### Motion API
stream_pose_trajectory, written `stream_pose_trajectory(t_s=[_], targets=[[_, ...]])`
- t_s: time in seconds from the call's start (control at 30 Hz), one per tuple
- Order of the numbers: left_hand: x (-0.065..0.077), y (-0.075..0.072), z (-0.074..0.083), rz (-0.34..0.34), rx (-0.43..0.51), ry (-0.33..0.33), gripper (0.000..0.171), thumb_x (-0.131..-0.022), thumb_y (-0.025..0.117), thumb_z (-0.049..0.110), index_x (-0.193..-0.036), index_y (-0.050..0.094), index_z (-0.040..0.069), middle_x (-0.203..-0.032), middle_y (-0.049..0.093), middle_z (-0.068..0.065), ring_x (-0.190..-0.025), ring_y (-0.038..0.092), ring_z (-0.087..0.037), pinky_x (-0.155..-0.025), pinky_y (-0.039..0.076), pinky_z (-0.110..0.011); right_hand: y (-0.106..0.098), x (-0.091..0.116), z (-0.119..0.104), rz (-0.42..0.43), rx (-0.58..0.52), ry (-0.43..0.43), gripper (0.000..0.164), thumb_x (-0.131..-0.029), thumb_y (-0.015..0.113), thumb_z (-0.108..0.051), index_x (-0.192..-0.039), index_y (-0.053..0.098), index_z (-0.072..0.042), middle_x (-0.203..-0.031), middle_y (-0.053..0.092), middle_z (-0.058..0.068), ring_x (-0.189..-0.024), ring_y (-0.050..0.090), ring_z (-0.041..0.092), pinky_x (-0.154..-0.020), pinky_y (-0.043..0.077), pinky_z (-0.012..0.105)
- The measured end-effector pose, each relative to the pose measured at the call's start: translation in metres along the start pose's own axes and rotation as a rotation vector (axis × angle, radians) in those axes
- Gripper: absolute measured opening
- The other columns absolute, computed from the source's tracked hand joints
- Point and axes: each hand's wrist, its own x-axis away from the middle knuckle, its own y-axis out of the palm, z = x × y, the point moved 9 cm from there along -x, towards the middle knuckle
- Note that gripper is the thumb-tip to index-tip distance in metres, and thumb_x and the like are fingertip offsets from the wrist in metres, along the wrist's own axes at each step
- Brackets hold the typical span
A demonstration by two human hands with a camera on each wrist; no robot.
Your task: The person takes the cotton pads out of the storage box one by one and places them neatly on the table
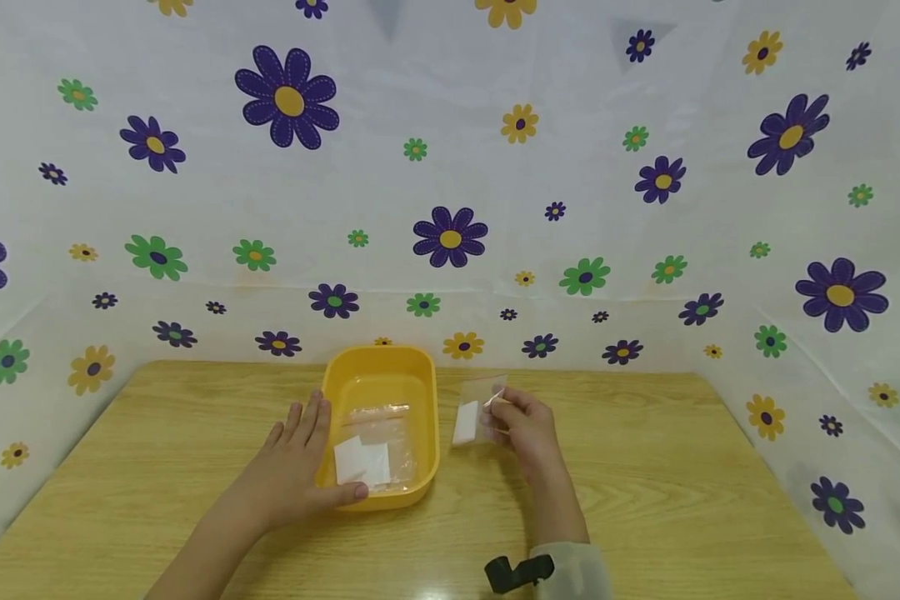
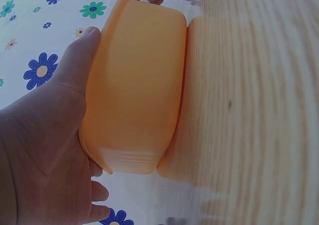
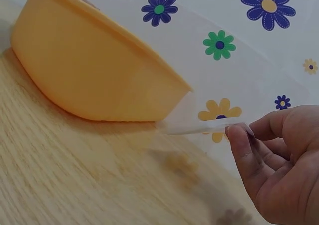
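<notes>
A yellow plastic tub (image 1: 431,417) stands on the table with clear zip bags (image 1: 393,429) and white pieces (image 1: 363,461) inside. My left hand (image 1: 288,471) rests against the tub's left side, fingers straight and spread, thumb over the near rim. In the left wrist view that hand (image 2: 55,130) lies along the rim. To the right of the tub, my right hand (image 1: 528,429) pinches a clear zip bag (image 1: 476,390) holding a flat white piece (image 1: 465,422). The right wrist view shows the bag (image 3: 202,127) edge-on between thumb and fingers, apart from the tub.
The wood-grain table (image 1: 660,483) extends to both sides of the tub. A white flower-print sheet (image 1: 570,175) rises behind it and along both sides. A black strap piece (image 1: 521,575) sits at the right sleeve (image 1: 570,571).
</notes>
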Motion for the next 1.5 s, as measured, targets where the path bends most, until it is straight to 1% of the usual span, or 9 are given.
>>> stream_pose_trajectory(t_s=[0.2, 0.5, 0.7, 0.97, 1.1, 1.2, 1.33, 1.4, 1.5], targets=[[0.002, -0.001, 0.001, -0.001, 0.004, 0.000, 0.128, -0.078, 0.050, 0.086, -0.157, 0.010, -0.006, -0.165, -0.002, -0.024, -0.149, 0.005, -0.051, -0.117, 0.013, -0.067, 0.002, -0.003, 0.011, -0.013, 0.016, 0.011, 0.037, -0.096, 0.062, -0.005, -0.132, 0.061, 0.003, -0.095, 0.070, 0.008, -0.078, 0.068, 0.011, -0.066, 0.057, 0.023], [0.003, -0.002, 0.001, -0.009, 0.013, -0.008, 0.129, -0.077, 0.050, 0.087, -0.157, 0.009, -0.005, -0.165, -0.003, -0.023, -0.150, 0.003, -0.050, -0.117, 0.012, -0.067, 0.007, -0.003, 0.024, -0.042, -0.010, 0.029, 0.036, -0.096, 0.060, -0.002, -0.131, 0.059, 0.007, -0.088, 0.069, 0.008, -0.072, 0.067, 0.011, -0.061, 0.057, 0.022], [0.002, -0.002, 0.001, -0.005, 0.013, -0.003, 0.128, -0.078, 0.050, 0.087, -0.157, 0.010, -0.006, -0.165, -0.002, -0.023, -0.150, 0.004, -0.050, -0.117, 0.012, -0.067, 0.007, -0.003, 0.024, -0.034, 0.081, 0.014, 0.037, -0.095, 0.059, -0.002, -0.131, 0.060, 0.005, -0.087, 0.070, 0.010, -0.068, 0.066, 0.011, -0.055, 0.056, 0.022], [0.002, -0.002, 0.001, 0.001, 0.004, 0.000, 0.128, -0.078, 0.049, 0.087, -0.157, 0.011, -0.006, -0.165, -0.001, -0.024, -0.149, 0.004, -0.051, -0.116, 0.013, -0.068, 0.010, -0.001, 0.023, -0.046, 0.205, -0.002, 0.041, -0.093, 0.057, 0.001, -0.134, 0.056, 0.008, -0.085, 0.071, 0.016, -0.062, 0.065, 0.014, -0.057, 0.060, 0.031], [0.001, -0.002, 0.001, -0.001, 0.004, -0.005, 0.128, -0.078, 0.050, 0.087, -0.157, 0.010, -0.005, -0.166, -0.001, -0.023, -0.149, 0.004, -0.051, -0.117, 0.012, -0.067, 0.008, 0.000, 0.019, -0.010, 0.313, -0.040, 0.043, -0.093, 0.059, -0.003, -0.135, 0.056, 0.007, -0.086, 0.071, 0.014, -0.062, 0.066, 0.014, -0.058, 0.061, 0.032], [0.001, -0.001, 0.001, -0.003, 0.012, -0.004, 0.128, -0.078, 0.050, 0.086, -0.157, 0.010, -0.005, -0.166, -0.002, -0.023, -0.150, 0.004, -0.051, -0.117, 0.012, -0.068, 0.006, 0.001, 0.013, 0.034, 0.459, -0.076, 0.042, -0.094, 0.062, -0.011, -0.134, 0.060, 0.004, -0.089, 0.071, 0.011, -0.065, 0.067, 0.014, -0.058, 0.060, 0.029], [0.001, -0.001, 0.001, -0.004, 0.019, 0.001, 0.127, -0.078, 0.051, 0.085, -0.157, 0.010, -0.005, -0.166, -0.002, -0.023, -0.150, 0.003, -0.050, -0.117, 0.012, -0.068, 0.006, 0.003, 0.003, 0.084, 0.663, -0.131, 0.038, -0.094, 0.065, -0.020, -0.127, 0.067, -0.001, -0.095, 0.072, 0.010, -0.072, 0.063, 0.015, -0.060, 0.055, 0.026], [0.001, -0.001, 0.001, -0.003, 0.018, 0.002, 0.127, -0.078, 0.051, 0.085, -0.157, 0.011, -0.005, -0.166, -0.002, -0.023, -0.150, 0.003, -0.050, -0.117, 0.012, -0.068, 0.007, 0.004, -0.002, 0.094, 0.722, -0.151, 0.037, -0.093, 0.065, -0.022, -0.124, 0.069, -0.002, -0.097, 0.072, 0.010, -0.074, 0.062, 0.016, -0.061, 0.053, 0.026], [0.000, -0.001, 0.001, -0.002, 0.010, 0.000, 0.127, -0.078, 0.051, 0.086, -0.157, 0.011, -0.006, -0.165, -0.001, -0.023, -0.150, 0.004, -0.051, -0.116, 0.012, -0.068, 0.009, 0.007, -0.005, 0.094, 0.760, -0.163, 0.038, -0.092, 0.065, -0.024, -0.123, 0.070, -0.002, -0.097, 0.073, 0.010, -0.075, 0.063, 0.017, -0.062, 0.053, 0.027]])
